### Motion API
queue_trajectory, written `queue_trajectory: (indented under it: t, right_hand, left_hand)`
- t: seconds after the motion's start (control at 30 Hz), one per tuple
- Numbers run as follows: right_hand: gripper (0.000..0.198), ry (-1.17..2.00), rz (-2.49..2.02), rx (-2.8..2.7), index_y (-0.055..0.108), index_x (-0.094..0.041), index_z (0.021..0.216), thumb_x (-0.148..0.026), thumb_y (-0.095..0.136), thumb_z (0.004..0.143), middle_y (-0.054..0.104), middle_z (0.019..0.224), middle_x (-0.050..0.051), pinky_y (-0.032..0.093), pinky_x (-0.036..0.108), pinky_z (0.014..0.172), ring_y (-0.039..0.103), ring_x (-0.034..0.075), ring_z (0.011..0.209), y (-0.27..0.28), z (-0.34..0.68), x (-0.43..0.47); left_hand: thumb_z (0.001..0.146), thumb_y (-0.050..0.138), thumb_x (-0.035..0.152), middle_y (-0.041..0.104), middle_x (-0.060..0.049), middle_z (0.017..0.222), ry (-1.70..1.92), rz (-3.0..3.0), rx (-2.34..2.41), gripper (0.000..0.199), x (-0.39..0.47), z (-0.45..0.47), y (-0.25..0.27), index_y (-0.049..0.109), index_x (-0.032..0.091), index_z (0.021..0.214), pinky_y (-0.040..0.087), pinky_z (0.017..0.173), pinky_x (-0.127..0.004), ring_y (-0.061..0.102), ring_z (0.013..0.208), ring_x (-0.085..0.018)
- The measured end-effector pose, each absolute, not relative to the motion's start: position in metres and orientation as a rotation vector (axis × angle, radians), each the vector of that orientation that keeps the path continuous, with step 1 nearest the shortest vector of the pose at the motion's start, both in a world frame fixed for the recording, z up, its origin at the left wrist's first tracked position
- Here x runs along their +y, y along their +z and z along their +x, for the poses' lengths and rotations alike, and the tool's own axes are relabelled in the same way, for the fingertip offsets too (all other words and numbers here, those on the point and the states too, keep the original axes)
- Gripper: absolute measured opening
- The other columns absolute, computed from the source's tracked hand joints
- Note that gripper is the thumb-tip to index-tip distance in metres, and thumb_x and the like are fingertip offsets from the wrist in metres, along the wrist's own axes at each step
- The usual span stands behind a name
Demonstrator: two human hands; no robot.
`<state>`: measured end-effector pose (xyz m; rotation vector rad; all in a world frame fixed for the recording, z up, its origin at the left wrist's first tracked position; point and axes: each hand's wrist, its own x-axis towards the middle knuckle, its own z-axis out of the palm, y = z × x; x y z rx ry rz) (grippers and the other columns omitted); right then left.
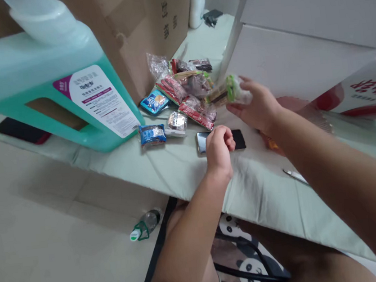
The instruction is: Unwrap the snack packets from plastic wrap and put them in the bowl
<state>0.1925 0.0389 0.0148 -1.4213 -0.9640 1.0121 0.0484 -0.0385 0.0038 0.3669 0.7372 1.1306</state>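
My right hand has its fingers closed on a clear snack packet with green edges, at the right side of a heap of wrapped snacks. The heap holds red packets, a blue packet and crinkled clear wrappers. My left hand is curled into a fist over a phone, hiding its middle; nothing shows in the fist. Left of that fist lie a round clear-wrapped snack and a dark blue packet.
A large jug of green liquid stands at the left, beside a dark phone. Cardboard rises behind the snacks. A white box stands on the right. A white pen-like thing lies near the table edge; a bottle is below.
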Motion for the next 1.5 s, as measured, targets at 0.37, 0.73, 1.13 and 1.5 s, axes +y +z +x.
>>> queue_trajectory:
  t: [0.37, 0.73, 1.13, 1.5]
  right_hand:
    - [0.039, 0.791, -1.498, -1.071, 0.06, -0.023, 0.086, -0.049, 0.077, 0.062, 0.071, 0.098, 0.008, 0.053, 0.046, 0.099, 0.064, 0.028, 0.109, -0.059, 0.165, 0.071]
    - [0.037, 0.809, -1.53, -0.72, 0.045, -0.029, 0.093, -0.055, 0.056, 0.069, 0.065, 0.101, 0.001, 0.054, 0.032, 0.072, 0.066, 0.02, 0.095, -0.017, 0.191, 0.047]
    - [0.047, 0.971, -1.455, -0.77, 0.054, -0.027, 0.102, -0.062, 0.042, 0.073, 0.069, 0.115, 0.009, 0.055, 0.042, 0.079, 0.067, 0.028, 0.109, -0.009, 0.187, -0.017]
    - [0.049, 0.69, -1.506, -0.758, 0.067, -0.046, 0.122, -0.061, 0.037, 0.086, 0.069, 0.123, 0.008, 0.056, 0.056, 0.08, 0.064, 0.037, 0.125, 0.053, 0.205, -0.126]
  left_hand:
    - [0.078, 0.052, 0.019, 0.035, 0.006, 0.052, 1.114, 0.318, 0.761, 0.021, -0.028, 0.046, 0.002, 0.047, 0.018, 0.058, 0.023, 0.048, -0.02, 0.033, 0.045, -0.006]
    - [0.075, 0.053, 0.023, 0.035, 0.006, 0.05, 1.088, 0.331, 0.798, 0.02, -0.026, 0.049, 0.003, 0.046, 0.018, 0.057, 0.022, 0.047, -0.019, 0.033, 0.045, -0.005]
    - [0.075, 0.054, 0.021, 0.035, 0.007, 0.051, 1.162, 0.396, 0.77, 0.021, -0.034, 0.059, -0.004, 0.044, 0.019, 0.056, 0.023, 0.047, -0.019, 0.033, 0.044, -0.005]
    - [0.081, 0.054, 0.019, 0.037, 0.006, 0.051, 1.001, 0.368, 0.81, 0.025, -0.033, 0.064, -0.003, 0.047, 0.018, 0.057, 0.027, 0.048, -0.018, 0.036, 0.044, -0.005]
